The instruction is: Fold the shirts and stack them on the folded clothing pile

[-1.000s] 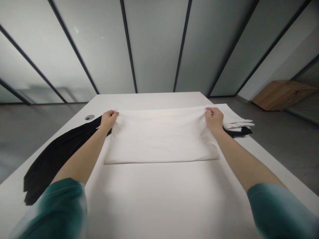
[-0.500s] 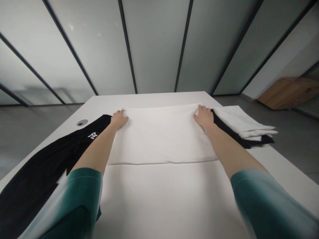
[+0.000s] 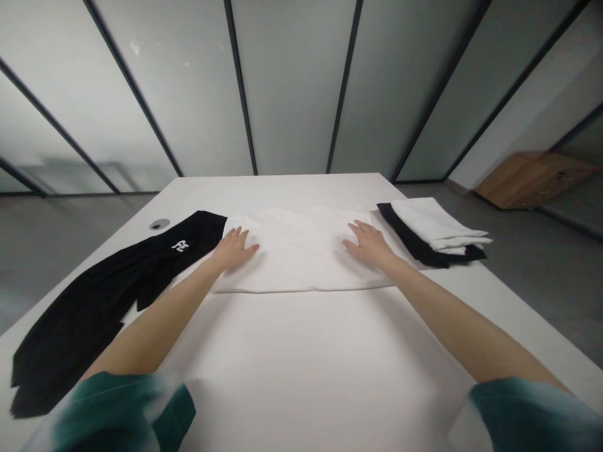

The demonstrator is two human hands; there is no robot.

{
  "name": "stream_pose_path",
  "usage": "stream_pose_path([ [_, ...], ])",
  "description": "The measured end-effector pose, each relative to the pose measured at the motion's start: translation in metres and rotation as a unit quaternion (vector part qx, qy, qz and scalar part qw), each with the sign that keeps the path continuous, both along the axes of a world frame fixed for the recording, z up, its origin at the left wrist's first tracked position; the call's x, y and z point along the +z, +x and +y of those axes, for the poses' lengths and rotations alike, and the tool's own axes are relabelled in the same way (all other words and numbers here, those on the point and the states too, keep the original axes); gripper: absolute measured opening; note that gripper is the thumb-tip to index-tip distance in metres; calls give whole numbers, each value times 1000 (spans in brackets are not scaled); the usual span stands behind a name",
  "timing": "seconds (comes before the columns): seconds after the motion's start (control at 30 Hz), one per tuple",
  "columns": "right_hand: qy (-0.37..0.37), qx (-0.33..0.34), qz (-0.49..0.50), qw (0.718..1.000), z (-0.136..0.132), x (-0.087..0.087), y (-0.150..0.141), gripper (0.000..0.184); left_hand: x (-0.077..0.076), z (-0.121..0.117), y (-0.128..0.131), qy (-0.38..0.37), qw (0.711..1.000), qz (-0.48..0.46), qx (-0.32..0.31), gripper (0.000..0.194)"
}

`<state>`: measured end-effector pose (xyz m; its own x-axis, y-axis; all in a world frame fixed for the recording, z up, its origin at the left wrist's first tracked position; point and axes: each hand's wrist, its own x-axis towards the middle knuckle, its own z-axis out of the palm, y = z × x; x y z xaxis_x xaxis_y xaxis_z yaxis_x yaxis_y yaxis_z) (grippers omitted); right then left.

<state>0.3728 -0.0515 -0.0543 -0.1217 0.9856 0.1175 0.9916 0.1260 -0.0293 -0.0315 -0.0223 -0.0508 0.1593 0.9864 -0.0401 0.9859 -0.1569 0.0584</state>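
A white piece of folded cloth (image 3: 301, 257) lies flat across the middle of the table; its exact kind does not show. Over its left part is my left hand (image 3: 234, 248), fingers spread and holding nothing. My right hand (image 3: 370, 243) is over the right part, its fingers also apart and empty. Whether either palm touches the fabric I cannot tell. To the left lies a black garment (image 3: 113, 282) with a small white logo, its upper end close to my left hand. Right of my right hand, a white folded cloth (image 3: 438, 221) rests on a black folded cloth (image 3: 409, 242).
Everything lies on a white table (image 3: 301, 364). A round grey grommet (image 3: 159, 224) is set in its left side. Frosted glass panels (image 3: 292, 88) with dark frames stand behind the far edge. A brown wooden object (image 3: 532, 179) is on the floor at right.
Both hands have let go of the white cloth's far corners and drawn back toward me and inward, with fingers spread. The cloth still lies flat. The view has shifted slightly.
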Motion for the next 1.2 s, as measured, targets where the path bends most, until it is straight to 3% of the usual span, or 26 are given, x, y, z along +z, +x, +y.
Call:
stream_pose_path([
  [0.07,-39,8,5,999,-31,-6,-11,66,-4,-27,1,-16,1000,3,-8,79],
  [0.17,-89,-34,2,995,-68,-18,-25,70,-12,-58,-1,-19,1000,9,0,77],
  [0.33,-95,-59,-7,994,-88,-31,-34,73,-19,-77,-3,2,999,31,-8,74],
  [0.53,-103,-39,-8,994,-77,-33,-26,72,-19,-78,-1,0,999,52,-6,74],
  [0.7,-97,3,-17,995,-43,-25,-5,63,-6,-109,17,24,996,82,3,74],
  [0.77,-59,-50,-17,997,-26,-17,1,66,7,-126,31,6,996,88,-4,70],
  [0.87,22,-150,6,988,-9,-4,-3,69,29,-140,51,-51,994,48,-81,64],
  [0.93,52,-152,35,986,-9,1,-14,65,37,-134,60,-38,990,0,-136,60],
  [1.0,41,-126,62,989,-18,3,-30,60,36,-117,65,19,989,-26,-147,57],
  [1.07,-2,-108,76,991,-33,-1,-48,62,25,-93,65,55,991,-20,-121,62],
  [1.2,-93,-105,71,988,-57,-17,-76,74,-5,-57,61,-9,996,7,-83,73],
])
